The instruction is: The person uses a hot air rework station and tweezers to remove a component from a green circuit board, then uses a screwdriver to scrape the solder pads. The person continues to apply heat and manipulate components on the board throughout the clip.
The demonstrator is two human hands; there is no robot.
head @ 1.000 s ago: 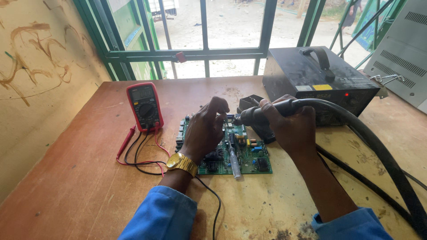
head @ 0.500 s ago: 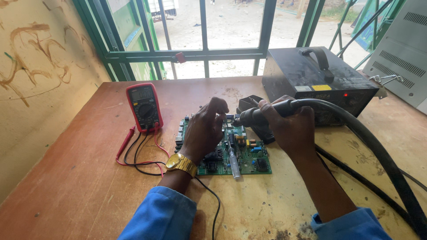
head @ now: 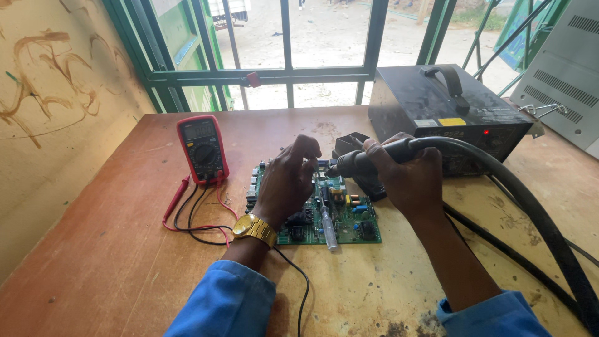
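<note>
At the bottom of the frame two blue sleeves (head: 224,306) come in over the wooden surface (head: 93,274). A gold watch (head: 254,228) sits on the left wrist, just below centre.

The left hand (head: 287,181) rests on the left half of the green circuit board (head: 331,212), which lies flat at the centre of the frame; its fingers are bent and drawn together over the board's upper edge, but whether they pinch anything there cannot be told. A slim grey tool (head: 327,221) lies on the board, pointing toward the bottom edge.

Right of centre, the right hand (head: 405,181) has its fingers wrapped tight around the black handle of a hot-air wand (head: 352,163) — the nozzle points left, close over the top of the board and just beside the left fingertips. From the handle a thick black hose (head: 530,212) arcs to the lower right corner. A thin black cable (head: 299,281) runs from the board to the bottom edge.

Left of the board, a red multimeter (head: 201,148) lies face up, its red and black leads (head: 193,212) looped on the surface below it.

Farther back, upper right, stands a black station box (head: 449,115) with a carry handle and a small red light. Behind it all, a green window frame (head: 287,75) spans the top — a grey vented case (head: 561,68) stands at the far right.
</note>
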